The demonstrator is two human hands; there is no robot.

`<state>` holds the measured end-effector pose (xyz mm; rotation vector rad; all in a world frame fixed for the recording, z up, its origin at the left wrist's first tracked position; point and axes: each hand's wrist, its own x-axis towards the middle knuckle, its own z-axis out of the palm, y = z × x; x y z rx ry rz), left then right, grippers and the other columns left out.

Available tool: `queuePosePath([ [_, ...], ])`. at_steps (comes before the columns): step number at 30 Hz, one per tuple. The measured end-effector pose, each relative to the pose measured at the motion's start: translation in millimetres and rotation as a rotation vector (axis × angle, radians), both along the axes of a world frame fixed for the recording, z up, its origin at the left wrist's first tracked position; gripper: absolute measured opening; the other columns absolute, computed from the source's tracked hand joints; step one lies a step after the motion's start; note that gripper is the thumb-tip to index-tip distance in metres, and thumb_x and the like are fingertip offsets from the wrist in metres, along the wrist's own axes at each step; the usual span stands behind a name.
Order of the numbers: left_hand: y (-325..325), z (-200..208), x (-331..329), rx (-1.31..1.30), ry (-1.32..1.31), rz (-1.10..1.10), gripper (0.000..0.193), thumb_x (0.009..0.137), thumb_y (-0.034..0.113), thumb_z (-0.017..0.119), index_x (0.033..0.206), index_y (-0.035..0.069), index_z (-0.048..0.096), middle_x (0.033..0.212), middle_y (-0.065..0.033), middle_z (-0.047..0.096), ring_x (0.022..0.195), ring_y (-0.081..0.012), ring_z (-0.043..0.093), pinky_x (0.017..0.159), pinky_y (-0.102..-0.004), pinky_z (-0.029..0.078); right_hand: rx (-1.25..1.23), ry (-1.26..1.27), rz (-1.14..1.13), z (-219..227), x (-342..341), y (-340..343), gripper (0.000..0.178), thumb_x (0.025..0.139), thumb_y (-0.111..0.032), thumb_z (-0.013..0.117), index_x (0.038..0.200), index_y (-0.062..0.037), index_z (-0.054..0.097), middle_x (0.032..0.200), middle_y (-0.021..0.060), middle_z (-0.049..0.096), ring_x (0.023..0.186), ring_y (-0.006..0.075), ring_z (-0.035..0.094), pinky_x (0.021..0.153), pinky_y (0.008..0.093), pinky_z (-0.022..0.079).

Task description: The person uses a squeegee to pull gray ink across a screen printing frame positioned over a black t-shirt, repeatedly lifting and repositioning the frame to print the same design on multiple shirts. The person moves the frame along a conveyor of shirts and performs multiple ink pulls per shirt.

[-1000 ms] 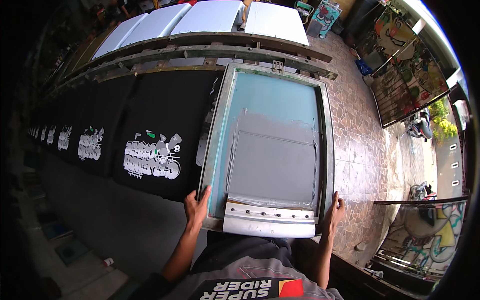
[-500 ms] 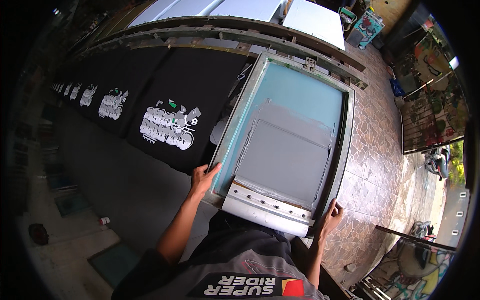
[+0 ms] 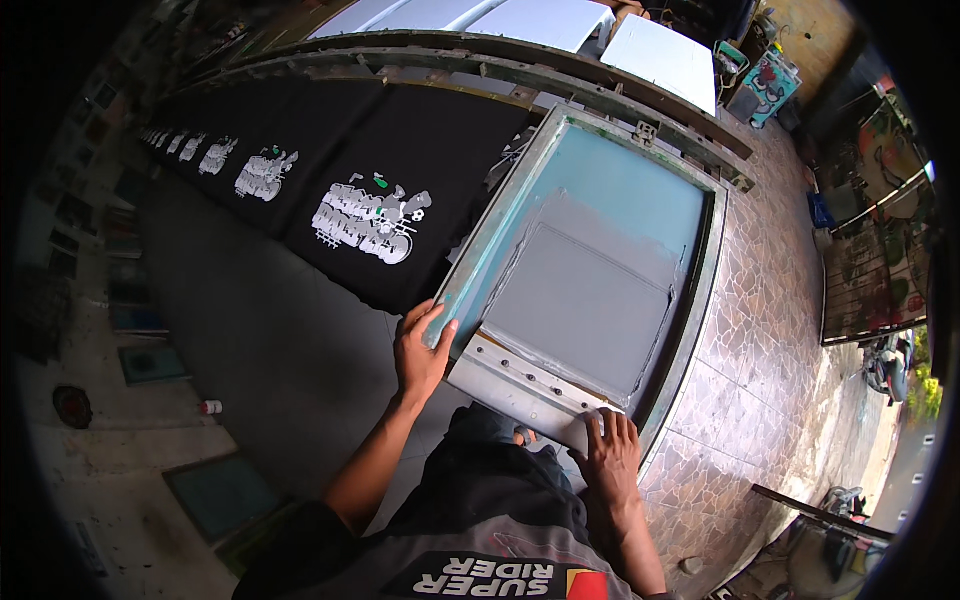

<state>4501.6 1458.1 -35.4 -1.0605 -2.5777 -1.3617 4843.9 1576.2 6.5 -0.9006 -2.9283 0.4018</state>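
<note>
A screen-printing frame (image 3: 466, 272) with blue mesh lies before me, grey ink spread across its middle. At its near end rests a wide squeegee (image 3: 520, 386) with a pale metal holder and a row of bolts. My left hand (image 3: 422, 352) grips the frame's left rail near its front corner, thumb on top and fingers around the outer side. My right hand (image 3: 612, 458) is closed over the right end of the squeegee, its fingers curled on the holder's top. Left of the frame lies a black shirt (image 3: 440, 140) with a white, grey and green print (image 3: 365, 218).
A long row of printed black shirts runs off to the far left. Behind it a metal rail (image 3: 590, 85) crosses, with white boards (image 3: 660, 60) beyond. Stone-patterned floor tiles (image 3: 760, 330) are to the right. Framed screens (image 3: 215, 495) sit low at the left.
My right hand has left the frame's right rail and moved inward onto the squeegee. My left hand stays on the left rail. The view has shifted slightly.
</note>
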Motion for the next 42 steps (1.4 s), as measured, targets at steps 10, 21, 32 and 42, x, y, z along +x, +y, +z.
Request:
queuePosePath([
  [10, 32, 61, 16, -0.265, 0.225, -0.844, 0.068, 0.081, 0.032, 0.095, 0.137, 0.002, 0.072, 0.133, -0.0107, 0.073, 0.128, -0.0294, 0.064, 0.112, -0.044, 0.051, -0.058, 0.069, -0.034, 23, -19, 42, 0.047, 0.074, -0.016, 0.084, 0.117, -0.0046, 0.068, 0.108, 0.0137, 0.07, 0.108, 0.0351, 0.069, 0.097, 0.0467, 0.054],
  [21, 64, 42, -17, -0.414, 0.373, -1.065, 0.053, 0.072, 0.008, 0.092, 0.122, 0.007, 0.076, 0.116, -0.0048, 0.076, 0.106, -0.026, 0.073, 0.091, -0.0407, 0.062, 0.187, 0.218, -0.301, 0, -24, 32, 0.022, 0.086, -0.008, 0.071, 0.107, -0.0063, 0.071, 0.103, 0.0091, 0.073, 0.099, 0.0297, 0.07, 0.092, 0.0438, 0.052],
  [32, 179, 58, -50, -0.287, 0.399, -0.942, 0.041, 0.074, 0.022, 0.097, 0.112, 0.012, 0.084, 0.102, -0.0059, 0.081, 0.095, -0.0265, 0.075, 0.077, -0.0413, 0.061, 0.259, 0.264, -0.319, 16, -63, 155, 0.014, 0.088, -0.009, 0.075, 0.102, -0.0126, 0.077, 0.097, 0.0039, 0.078, 0.093, 0.0255, 0.075, 0.094, 0.0431, 0.049],
  [42, 359, 47, -84, -0.399, 0.444, -0.912, 0.032, 0.081, 0.033, 0.094, 0.104, 0.013, 0.084, 0.09, -0.0141, 0.08, 0.089, -0.0374, 0.078, 0.081, -0.0467, 0.059, 0.285, 0.147, -0.344, -11, -93, 320, 0.013, 0.081, -0.014, 0.08, 0.093, -0.0135, 0.077, 0.093, 0.0052, 0.079, 0.089, 0.0285, 0.076, 0.089, 0.0432, 0.05],
])
